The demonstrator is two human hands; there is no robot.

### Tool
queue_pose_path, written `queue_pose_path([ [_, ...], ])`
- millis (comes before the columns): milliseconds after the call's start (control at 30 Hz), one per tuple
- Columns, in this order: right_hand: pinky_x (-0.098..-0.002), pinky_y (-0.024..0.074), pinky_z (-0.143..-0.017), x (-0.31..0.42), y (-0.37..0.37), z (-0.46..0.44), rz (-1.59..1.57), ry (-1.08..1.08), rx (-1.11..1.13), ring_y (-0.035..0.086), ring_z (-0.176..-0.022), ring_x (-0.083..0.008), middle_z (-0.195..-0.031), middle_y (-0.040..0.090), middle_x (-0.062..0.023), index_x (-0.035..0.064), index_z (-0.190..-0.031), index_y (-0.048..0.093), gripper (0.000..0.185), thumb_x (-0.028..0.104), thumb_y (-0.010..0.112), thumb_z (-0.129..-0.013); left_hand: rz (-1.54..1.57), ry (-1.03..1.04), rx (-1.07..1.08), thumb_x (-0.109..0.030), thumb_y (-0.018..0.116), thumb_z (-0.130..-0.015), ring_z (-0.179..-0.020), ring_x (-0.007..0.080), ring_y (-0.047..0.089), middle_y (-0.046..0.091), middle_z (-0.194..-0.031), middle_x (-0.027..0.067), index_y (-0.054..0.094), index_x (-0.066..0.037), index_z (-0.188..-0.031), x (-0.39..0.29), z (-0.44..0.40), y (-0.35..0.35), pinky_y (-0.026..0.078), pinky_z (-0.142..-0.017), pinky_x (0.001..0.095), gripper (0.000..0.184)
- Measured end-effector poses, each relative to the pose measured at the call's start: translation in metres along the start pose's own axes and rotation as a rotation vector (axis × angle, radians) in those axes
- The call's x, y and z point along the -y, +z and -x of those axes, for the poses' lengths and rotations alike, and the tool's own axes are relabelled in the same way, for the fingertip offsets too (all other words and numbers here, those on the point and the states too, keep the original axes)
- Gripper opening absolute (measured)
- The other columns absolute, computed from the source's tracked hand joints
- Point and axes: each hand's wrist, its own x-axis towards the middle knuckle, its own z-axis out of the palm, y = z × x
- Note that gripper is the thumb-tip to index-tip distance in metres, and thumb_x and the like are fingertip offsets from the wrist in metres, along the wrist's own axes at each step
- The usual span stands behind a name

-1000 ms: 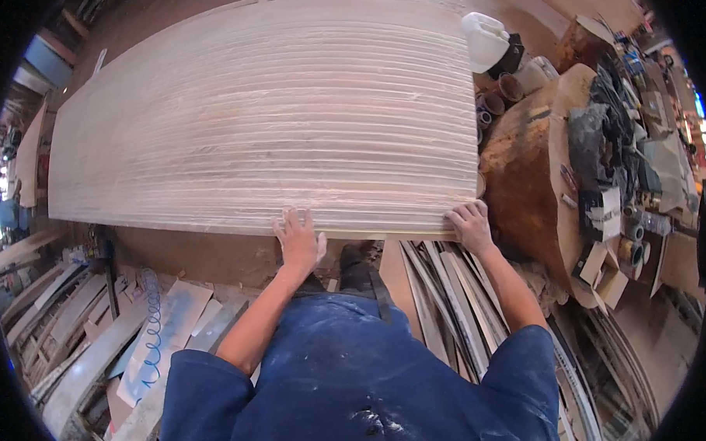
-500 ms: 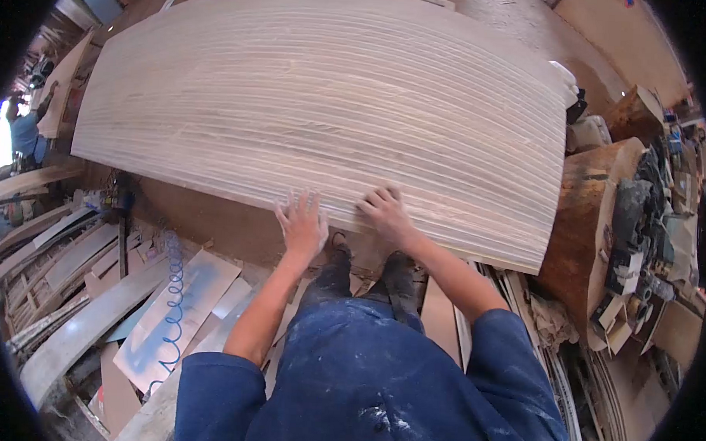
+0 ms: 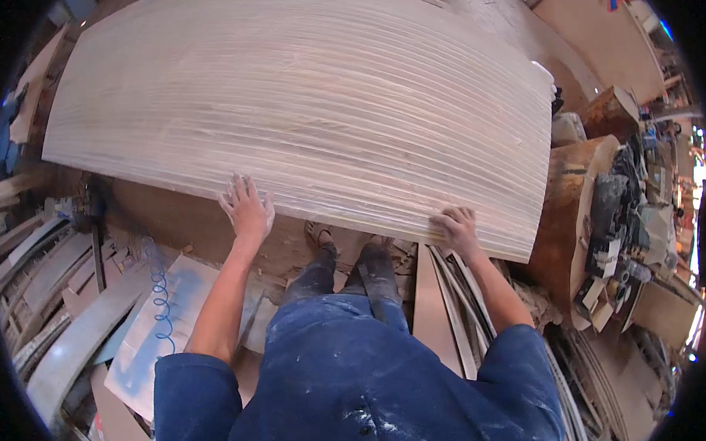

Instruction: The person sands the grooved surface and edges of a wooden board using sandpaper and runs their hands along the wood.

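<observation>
A large wooden panel with many parallel ridges running along its length lies in front of me, dusted pale. My left hand rests on its near edge, fingers spread and dusty. Further right, my right hand touches the ridged surface by the same edge, its fingers apart and loosely bent. The thumb side of the right hand is hard to make out. Neither hand carries a tool.
Wood offcuts and curved boards lie at the left, beside a blue coiled hose. At right stands a thick wood slab with cluttered items behind it. Long strips lie near my legs.
My hands have moved apart along the near edge, the left one to the left and the right one to the right. The view has shifted slightly.
</observation>
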Motion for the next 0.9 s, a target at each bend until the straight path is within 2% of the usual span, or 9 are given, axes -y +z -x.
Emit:
queue_pose_path([
  [67,-0.0438,0.0386,-0.092,0.002,-0.006,-0.002,0.076,-0.005,-0.016,0.06,-0.097,-0.024,-0.098,0.064,-0.0007,0.0205,-0.104,0.074,0.035,0.03,0.078,-0.07,0.005,-0.005,0.002,-0.047,0.049,-0.099,-0.149,0.0439,0.024,0.026,-0.161,0.023,0.039,-0.001,-0.151,-0.002,-0.001,0.001,0.005,-0.119,0.0659,0.07],
  [167,-0.0454,0.0383,-0.095,0.053,0.056,-0.073,-0.008,-0.139,-0.09,0.059,-0.101,-0.0226,-0.099,0.064,-0.0007,0.0208,-0.106,0.073,0.032,0.034,0.077,-0.077,-0.003,-0.012,0.029,-0.049,0.048,-0.099,-0.149,0.0437,0.023,0.025,-0.162,0.0226,0.038,-0.002,-0.152,-0.002,-0.003,-0.002,0.006,-0.119,0.0661,0.071],
  [233,-0.048,0.0389,-0.1,0.107,0.092,-0.135,-0.084,-0.135,-0.079,0.059,-0.105,-0.0243,-0.107,0.064,-0.0009,0.0212,-0.108,0.07,0.027,0.022,0.068,-0.08,-0.015,-0.017,0.081,-0.05,0.047,-0.099,-0.149,0.0438,0.023,0.024,-0.162,0.0225,0.038,-0.002,-0.152,-0.002,-0.006,-0.01,0.006,-0.119,0.0662,0.072],
  [333,-0.0473,0.0386,-0.102,0.149,0.104,-0.181,-0.062,-0.15,-0.035,0.059,-0.109,-0.0238,-0.108,0.064,-0.0016,0.0213,-0.107,0.069,0.025,0.017,0.065,-0.082,-0.042,-0.042,0.177,-0.051,0.047,-0.099,-0.149,0.0438,0.023,0.023,-0.162,0.0221,0.038,-0.002,-0.152,-0.006,-0.011,-0.023,0.007,-0.119,0.0661,0.073],
  [533,-0.0444,0.0437,-0.095,0.046,0.022,-0.076,-0.084,-0.127,0.069,0.061,-0.105,-0.0241,-0.102,0.065,-0.0037,0.0227,-0.109,0.073,0.027,0.027,0.069,-0.082,-0.028,-0.137,0.207,-0.057,0.05,-0.096,-0.15,0.0436,0.02,0.021,-0.163,0.0243,0.035,0.002,-0.152,-0.023,-0.017,-0.011,0.007,-0.12,0.0642,0.083],
  [667,-0.0441,0.0505,-0.087,-0.071,-0.028,0.043,0.0,-0.053,0.157,0.063,-0.101,-0.0272,-0.106,0.065,-0.0042,0.0236,-0.118,0.071,0.038,0.019,0.069,-0.08,0.095,-0.256,0.188,-0.066,0.056,-0.088,-0.151,0.0438,0.017,0.018,-0.163,0.0271,0.032,0.007,-0.152,-0.052,-0.014,-0.011,0.006,-0.12,0.0628,0.1],
  [767,-0.0427,0.0523,-0.084,-0.083,-0.034,0.044,-0.002,-0.142,0.221,0.064,-0.097,-0.0278,-0.105,0.065,-0.0049,0.0229,-0.119,0.071,0.039,0.018,0.067,-0.081,0.044,-0.328,0.324,-0.073,0.061,-0.079,-0.152,0.0417,0.017,0.017,-0.163,0.0273,0.034,0.005,-0.152,-0.09,-0.015,-0.021,0.007,-0.121,0.0619,0.11],
  [800,-0.0421,0.0532,-0.078,-0.064,-0.031,0.023,-0.044,-0.19,0.148,0.065,-0.087,-0.0281,-0.093,0.066,-0.007,0.0185,-0.111,0.076,0.03,0.016,0.069,-0.082,0.048,-0.356,0.328,-0.073,0.061,-0.079,-0.152,0.0417,0.017,0.017,-0.163,0.0273,0.034,0.005,-0.152,-0.1,-0.016,-0.023,0.007,-0.121,0.0619,0.11],
  [900,-0.0421,0.0522,-0.074,-0.011,0.001,-0.04,-0.199,-0.212,0.163,0.065,-0.083,-0.0282,-0.087,0.065,-0.009,0.0169,-0.109,0.075,0.026,0.021,0.07,-0.084,0.039,-0.383,0.421,-0.077,0.064,-0.075,-0.152,0.0418,0.016,0.016,-0.163,0.0277,0.035,0.005,-0.152,-0.123,-0.016,-0.031,0.007,-0.121,0.0614,0.116],
])
